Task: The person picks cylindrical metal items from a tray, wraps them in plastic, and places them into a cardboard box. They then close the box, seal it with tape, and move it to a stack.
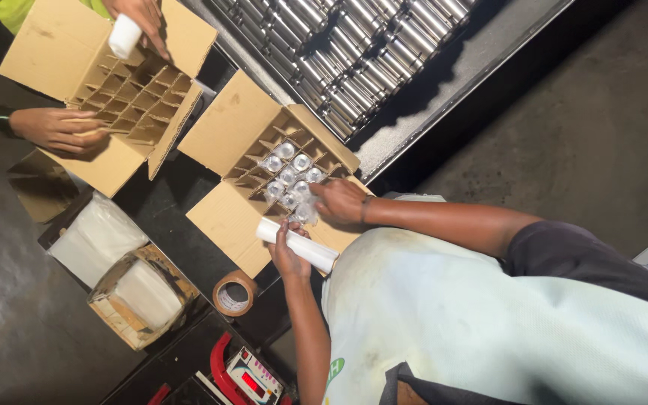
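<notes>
Our left hand (288, 255) grasping one white roll (298, 245), right hand (339, 201) pinching clear wrap (305, 212) over centre box (283, 169), seven bottles (288, 175) inside, second box (125, 94) upper left

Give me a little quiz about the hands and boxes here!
1. True or false: the left hand holds a white roll.
2. Where is the right hand? A) on the brown tape ring B) at the divided box with shiny bottles C) on the red scale
3. What does the co-worker's upper hand hold?

Key: 1 true. 2 B. 3 a white cylinder.
</notes>
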The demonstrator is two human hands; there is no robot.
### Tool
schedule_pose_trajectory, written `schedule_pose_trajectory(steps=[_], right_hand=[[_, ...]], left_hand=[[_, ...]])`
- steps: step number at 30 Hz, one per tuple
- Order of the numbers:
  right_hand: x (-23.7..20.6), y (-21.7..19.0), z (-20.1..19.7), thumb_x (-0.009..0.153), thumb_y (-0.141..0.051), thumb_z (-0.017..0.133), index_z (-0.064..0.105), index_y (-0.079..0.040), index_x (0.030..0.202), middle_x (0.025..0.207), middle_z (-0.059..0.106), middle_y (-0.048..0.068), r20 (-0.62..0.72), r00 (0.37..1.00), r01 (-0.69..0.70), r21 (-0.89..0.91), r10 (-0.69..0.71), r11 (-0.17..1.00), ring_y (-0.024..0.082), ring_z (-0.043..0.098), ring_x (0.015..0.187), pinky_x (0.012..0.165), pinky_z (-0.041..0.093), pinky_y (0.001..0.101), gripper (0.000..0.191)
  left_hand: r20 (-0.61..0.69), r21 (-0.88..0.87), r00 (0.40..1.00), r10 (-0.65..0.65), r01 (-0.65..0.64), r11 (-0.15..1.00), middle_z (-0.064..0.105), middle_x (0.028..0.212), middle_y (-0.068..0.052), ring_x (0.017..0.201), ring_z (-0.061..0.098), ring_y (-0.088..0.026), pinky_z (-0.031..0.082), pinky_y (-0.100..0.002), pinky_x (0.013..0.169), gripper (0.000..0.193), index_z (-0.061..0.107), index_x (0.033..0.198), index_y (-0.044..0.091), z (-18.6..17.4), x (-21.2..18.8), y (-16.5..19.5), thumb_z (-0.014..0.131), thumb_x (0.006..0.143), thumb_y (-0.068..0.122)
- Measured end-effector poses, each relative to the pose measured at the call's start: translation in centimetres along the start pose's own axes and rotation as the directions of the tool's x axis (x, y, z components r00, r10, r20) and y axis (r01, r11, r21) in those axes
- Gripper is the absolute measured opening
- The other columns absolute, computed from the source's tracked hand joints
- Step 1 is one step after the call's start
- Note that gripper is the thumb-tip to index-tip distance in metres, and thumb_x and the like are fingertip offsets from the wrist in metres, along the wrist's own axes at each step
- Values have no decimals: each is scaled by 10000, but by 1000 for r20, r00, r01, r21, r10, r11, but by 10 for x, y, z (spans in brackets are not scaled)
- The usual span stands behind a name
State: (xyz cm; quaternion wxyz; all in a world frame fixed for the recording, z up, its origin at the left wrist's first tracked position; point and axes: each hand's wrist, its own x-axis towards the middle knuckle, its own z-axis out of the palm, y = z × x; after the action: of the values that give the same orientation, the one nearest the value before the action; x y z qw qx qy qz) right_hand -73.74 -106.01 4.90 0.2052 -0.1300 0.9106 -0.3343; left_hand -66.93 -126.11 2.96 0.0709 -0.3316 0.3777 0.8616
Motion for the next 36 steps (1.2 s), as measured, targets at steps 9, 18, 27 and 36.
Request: schedule_pose_trajectory(steps=[9,18,27,36], right_hand=[[42,2,13,858,-336,797,566,51,1023,753,721,225,212,972,44,240,-96,970,347,736,663,617,584,441,480],[30,-9,-5,788,-277,832,643,-95,929,764,718,157,117,993,-15,-94,26,995,371,693,707,632,528,489,298],[6,-32,-58,1017,-212,639,727,-39,975,866,721,155,-341,938,186,342,-63,921,305,695,769,737,533,409,198],[-20,-23,-109,853,-218,739,539,-138,1296,1133,628,-33,-2,900,216,870,-435,443,76,620,1031,838,551,349,493]], left_hand=[[12,53,996,84,-84,995,659,854,-106,715,623,-198,532,-338,651,245,569,1140,37,-12,12,-12,664,935,133],[213,169,974,79,-116,979,718,1137,-252,1000,735,-316,599,-444,867,358,571,1272,-152,-3,7,6,646,965,15],[268,-151,963,1,41,988,643,1245,-178,888,704,-222,599,-388,769,414,517,1409,49,30,38,-2,609,1020,154],[243,200,968,-66,17,980,691,796,-36,528,574,-158,367,-330,401,165,716,1050,132,61,29,-3,757,890,138]])
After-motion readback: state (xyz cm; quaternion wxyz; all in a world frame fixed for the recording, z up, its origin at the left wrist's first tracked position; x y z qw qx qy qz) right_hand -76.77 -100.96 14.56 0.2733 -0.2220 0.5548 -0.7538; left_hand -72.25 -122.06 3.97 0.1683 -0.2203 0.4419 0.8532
